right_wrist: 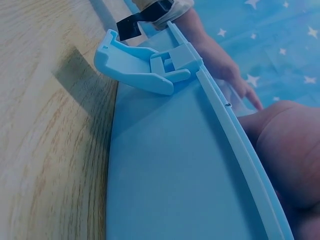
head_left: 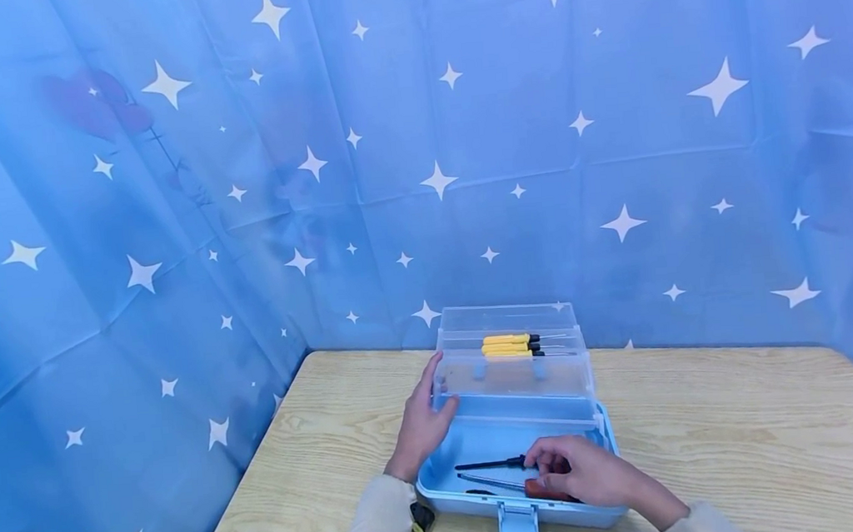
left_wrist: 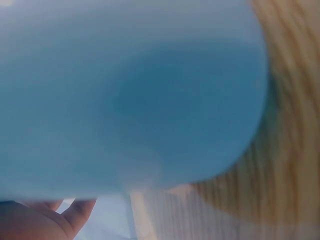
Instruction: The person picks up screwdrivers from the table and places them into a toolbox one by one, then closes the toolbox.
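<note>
A light blue toolbox [head_left: 445,502] stands opened on the table, its clear upper trays raised at the back. My left hand [head_left: 422,423] touches the left edge of the clear tray [head_left: 511,380], fingers extended and thumb apart. Over the box's front right part, my right hand [head_left: 581,469] curls its fingers and thumb at the handle end of a slim black screwdriver [head_left: 487,464]; the fingers partly cover that handle. Below this hand lies a screwdriver with a red-brown handle [head_left: 545,490] and metal shaft. In the right wrist view, my right hand [right_wrist: 295,145] reaches over the front rim.
Several yellow-handled screwdrivers [head_left: 506,345] lie in the raised tray. The box's front latch [head_left: 518,528] hangs open. A small black and yellow object [head_left: 421,518] is by the left front corner. The wooden table [head_left: 725,426] meets a starry blue curtain [head_left: 506,126] behind.
</note>
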Tool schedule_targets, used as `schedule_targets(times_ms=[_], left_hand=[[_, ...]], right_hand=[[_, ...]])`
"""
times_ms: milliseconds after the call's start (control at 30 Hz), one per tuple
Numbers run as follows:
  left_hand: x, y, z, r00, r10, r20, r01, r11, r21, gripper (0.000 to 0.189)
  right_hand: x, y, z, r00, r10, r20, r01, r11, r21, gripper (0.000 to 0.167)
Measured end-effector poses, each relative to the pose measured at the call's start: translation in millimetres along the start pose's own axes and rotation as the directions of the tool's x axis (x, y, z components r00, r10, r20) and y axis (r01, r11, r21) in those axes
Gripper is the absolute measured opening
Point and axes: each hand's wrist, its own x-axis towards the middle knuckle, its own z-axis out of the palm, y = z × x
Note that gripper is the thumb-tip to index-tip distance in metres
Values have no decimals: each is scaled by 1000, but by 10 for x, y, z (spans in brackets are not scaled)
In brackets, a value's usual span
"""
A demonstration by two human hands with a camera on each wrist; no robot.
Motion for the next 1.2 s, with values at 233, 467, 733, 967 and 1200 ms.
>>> schedule_targets(times_ms=[233,467,733,967,1200], left_hand=[[-10,-11,0,1000,22,6,-22,1000,2,71],[-3,-14,1,1000,2,8,-2,1000,-1,71],[1,-13,-16,1000,17,27,-17,1000,6,71],[12,-13,-35,999,28,20,-28,1000,13,66],[14,-17,-79,999,12,48,-11,1000,-29,58]], right_hand=[[5,-10,-21,1000,18,0,-18,999,-40,15],[4,7,-38,1000,16,-6,-17,999,-38,15],[-33,11,-71,991,-130,-29,132,990,45,18],[-134,-74,-228,985,-174,6,172,979,111,22],[-305,-81,-516,978,-207,-38,208,926,315,28]])
